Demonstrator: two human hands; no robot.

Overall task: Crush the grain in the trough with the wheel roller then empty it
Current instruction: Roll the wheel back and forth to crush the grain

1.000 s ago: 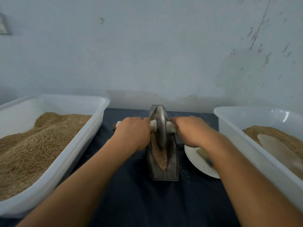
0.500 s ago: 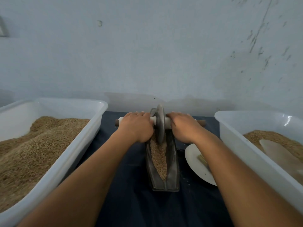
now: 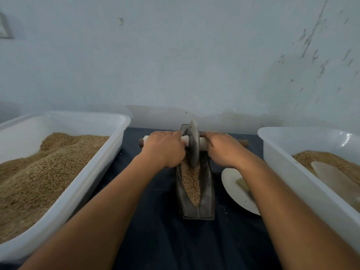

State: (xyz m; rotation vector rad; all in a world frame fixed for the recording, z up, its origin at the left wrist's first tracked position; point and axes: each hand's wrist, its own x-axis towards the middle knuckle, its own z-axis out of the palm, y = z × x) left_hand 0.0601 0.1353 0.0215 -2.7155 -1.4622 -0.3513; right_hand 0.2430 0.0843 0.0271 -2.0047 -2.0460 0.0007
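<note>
Both forearms reach forward over a dark blue cloth (image 3: 155, 240) that covers the table. Between them lies the metal trough (image 3: 206, 201), narrow and long, with its near end closest to the person. Brown grain (image 3: 191, 184) fills the groove of the trough in a strip that becomes pointed at the near end.

Farther on, the left hand (image 3: 164, 148) is clenched around the white handle on the left side of the wheel roller (image 3: 193, 143), and the right hand (image 3: 222, 149) grasps the handle on the other side. The stone wheel stands upright between the two hands, with its lower edge in the grain at the far part of the trough. A brown tip of the axle comes out beyond each hand.

Under the right wrist a white plate (image 3: 231, 184) lies on the cloth, and on it is something pale and thin, perhaps a small brush, but it is partly hidden. Outside the right arm stands a white plastic tub (image 3: 288, 162) with grain and a pale scoop (image 3: 331, 178) in it. Outside the left arm is another white tub (image 3: 78, 182), heaped with grain. Behind everything rises a pale blue wall (image 3: 194, 65) with dark marks.
</note>
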